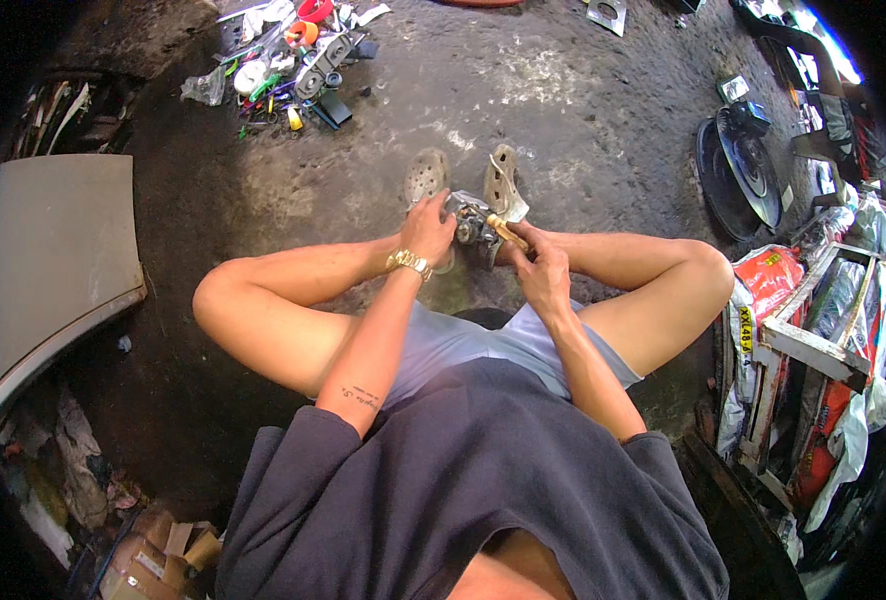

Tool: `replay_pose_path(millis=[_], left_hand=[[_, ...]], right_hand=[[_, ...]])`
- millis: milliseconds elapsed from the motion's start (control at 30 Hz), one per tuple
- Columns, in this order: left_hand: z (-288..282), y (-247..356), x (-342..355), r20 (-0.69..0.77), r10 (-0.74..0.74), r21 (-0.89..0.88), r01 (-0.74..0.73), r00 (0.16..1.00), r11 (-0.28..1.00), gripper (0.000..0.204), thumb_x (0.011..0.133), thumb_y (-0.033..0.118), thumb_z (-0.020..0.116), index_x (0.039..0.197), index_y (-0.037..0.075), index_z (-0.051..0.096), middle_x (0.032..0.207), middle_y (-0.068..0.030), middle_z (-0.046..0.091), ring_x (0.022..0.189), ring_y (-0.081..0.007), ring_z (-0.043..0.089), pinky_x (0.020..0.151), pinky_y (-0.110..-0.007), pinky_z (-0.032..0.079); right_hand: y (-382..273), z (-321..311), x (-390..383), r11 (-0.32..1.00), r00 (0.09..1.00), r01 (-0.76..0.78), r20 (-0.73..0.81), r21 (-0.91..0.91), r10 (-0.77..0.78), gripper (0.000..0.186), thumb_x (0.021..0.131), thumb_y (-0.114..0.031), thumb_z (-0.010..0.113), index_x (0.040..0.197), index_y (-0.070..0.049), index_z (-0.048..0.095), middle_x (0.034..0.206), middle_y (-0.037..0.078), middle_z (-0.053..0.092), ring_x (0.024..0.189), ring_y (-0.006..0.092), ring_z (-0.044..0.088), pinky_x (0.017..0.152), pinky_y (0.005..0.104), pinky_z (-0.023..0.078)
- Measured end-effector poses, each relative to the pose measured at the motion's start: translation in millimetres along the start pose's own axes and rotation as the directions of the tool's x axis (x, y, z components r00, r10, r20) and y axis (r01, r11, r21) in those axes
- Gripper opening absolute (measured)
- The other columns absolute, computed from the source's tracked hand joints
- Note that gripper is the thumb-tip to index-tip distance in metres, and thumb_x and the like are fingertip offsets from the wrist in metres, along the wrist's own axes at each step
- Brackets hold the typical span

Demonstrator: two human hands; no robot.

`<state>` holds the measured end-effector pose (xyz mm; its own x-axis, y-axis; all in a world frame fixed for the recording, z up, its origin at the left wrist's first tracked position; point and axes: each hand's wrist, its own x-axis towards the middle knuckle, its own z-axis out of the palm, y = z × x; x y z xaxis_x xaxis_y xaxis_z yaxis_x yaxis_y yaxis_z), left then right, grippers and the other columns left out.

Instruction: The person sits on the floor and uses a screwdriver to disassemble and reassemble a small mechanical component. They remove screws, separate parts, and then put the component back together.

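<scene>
Between my feet sits a small grey metal mechanical part with rounded fittings. My left hand, a gold watch on its wrist, has its fingers bent against the part's left side. In my right hand is a tan-handled tool, gripped between thumb and fingers. Its far end meets the top of the part, and its tip is too small to make out. A beige clog lies beyond my left hand; another clog is just past the part.
A heap of mixed small parts lies far left on the dark floor. A pale metal panel stands at the left. To the right are black round discs and a rusty white frame among plastic bags. Cardboard boxes sit near left.
</scene>
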<state>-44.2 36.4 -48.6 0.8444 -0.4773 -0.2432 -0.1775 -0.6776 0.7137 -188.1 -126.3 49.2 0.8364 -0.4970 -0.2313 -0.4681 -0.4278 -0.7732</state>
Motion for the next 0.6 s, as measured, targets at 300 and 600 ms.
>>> replay_pose_path(millis=[300, 600], left_hand=[[-3.8, 4.8, 6.5, -0.05, 0.155, 0.381, -0.125, 0.987, 0.916, 0.043, 0.088, 0.028, 0.069, 0.127, 0.012, 0.068, 0.127, -0.0176, 0.063, 0.122, -0.0373, 0.052, 0.102, -0.053, 0.042], [-16.8, 20.5, 19.5, 0.289, -0.152, 0.492, -0.011, 0.945, 0.87, 0.047, 0.089, 0.041, 0.062, 0.129, 0.017, 0.068, 0.136, -0.011, 0.06, 0.133, -0.034, 0.045, 0.106, -0.06, 0.035]], right_hand=[[-2.0, 2.3, -1.8, 0.999, 0.999, -0.031, 0.014, -0.039, 0.032, 0.033, 0.093, -0.02, 0.067, 0.124, -0.011, 0.072, 0.111, 0.021, 0.072, 0.098, 0.037, 0.071, 0.087, 0.0444, 0.054], [2.8, -1.3, -9.3, 0.978, 0.985, -0.099, 0.121, -0.182, 0.123, 0.036, 0.096, -0.024, 0.067, 0.131, -0.02, 0.07, 0.094, 0.024, 0.073, 0.086, 0.036, 0.073, 0.081, 0.0431, 0.055]])
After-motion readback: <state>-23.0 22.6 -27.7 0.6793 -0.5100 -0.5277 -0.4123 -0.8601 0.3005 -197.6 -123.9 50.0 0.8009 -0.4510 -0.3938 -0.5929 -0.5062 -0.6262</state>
